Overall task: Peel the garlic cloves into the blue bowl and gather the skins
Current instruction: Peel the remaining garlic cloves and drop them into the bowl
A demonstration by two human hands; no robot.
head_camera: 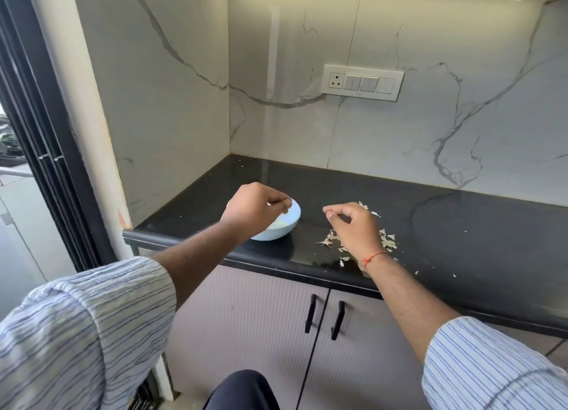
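The pale blue bowl (pixel 284 230) sits near the left front of the black counter (pixel 461 225), with something pale yellow inside it. My left hand (pixel 255 208) hovers over the bowl, fingers curled, pinching a small pale bit that looks like a garlic clove (pixel 270 204). My right hand (pixel 353 225) is to the right of the bowl, above a heap of papery garlic skins (pixel 388 240). Its fingers are curled with thumb and forefinger close together, and I see nothing between them. The hand hides part of the heap.
Stray skin flakes (pixel 454 275) lie along the counter's front edge, and some near the back corner. Marble walls close the left side and back, with a switch panel (pixel 362 82) on the back wall. Cabinet doors with black handles (pixel 310 313) are below.
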